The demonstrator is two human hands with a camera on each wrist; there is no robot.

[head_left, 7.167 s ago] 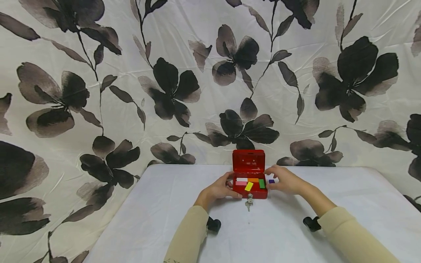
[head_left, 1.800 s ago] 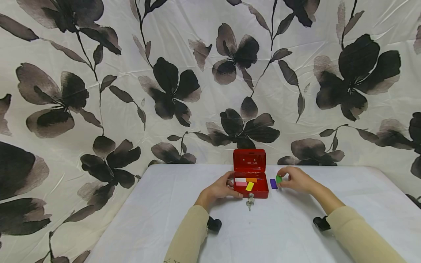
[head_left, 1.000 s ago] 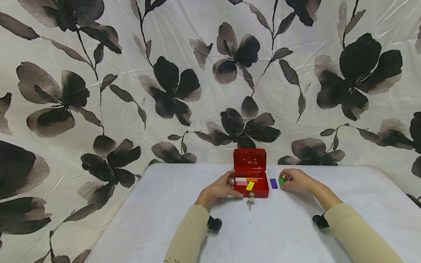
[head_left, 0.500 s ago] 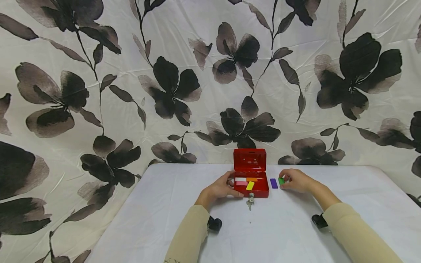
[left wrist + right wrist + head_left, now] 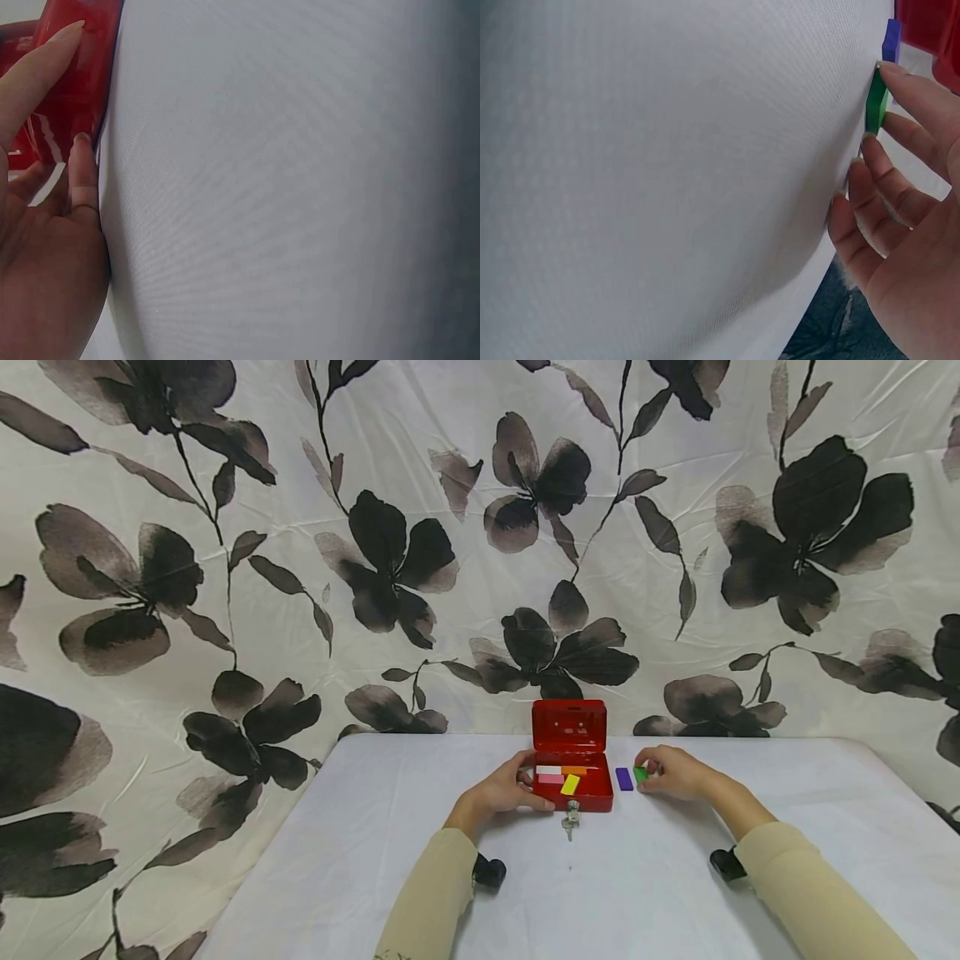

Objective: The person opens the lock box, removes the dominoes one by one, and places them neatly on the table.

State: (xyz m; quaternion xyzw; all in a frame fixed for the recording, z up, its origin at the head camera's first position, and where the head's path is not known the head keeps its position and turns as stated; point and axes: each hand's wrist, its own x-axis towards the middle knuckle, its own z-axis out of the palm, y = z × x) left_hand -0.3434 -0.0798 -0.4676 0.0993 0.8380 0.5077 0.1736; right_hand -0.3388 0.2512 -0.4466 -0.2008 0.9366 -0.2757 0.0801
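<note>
A red cash box (image 5: pixel 596 797) stands on the table with its lid (image 5: pixel 569 727) raised and a lock with keys (image 5: pixel 571 820) hanging at its front. My left hand (image 5: pixel 501 789) grips its left side, thumb along the front wall and fingers at the side. White (image 5: pixel 550 770), orange (image 5: pixel 575 771), pink (image 5: pixel 551 779) and yellow (image 5: pixel 570 785) blocks lie inside. Right of the box, my right hand (image 5: pixel 675 772) pinches a green block (image 5: pixel 875 103) between thumb and fingers, low at the tabletop. A purple block (image 5: pixel 624 779) lies between it and the box.
White cloth covers the table (image 5: pixel 600 893), whose far edge runs close behind the box. A floral curtain (image 5: pixel 465 593) hangs behind. Black wrist cameras (image 5: pixel 489 872) sit under both forearms.
My right hand has lifted the green block out of the box and brought it down right of the purple block, now shifted slightly left. The left hand stays on the box.
</note>
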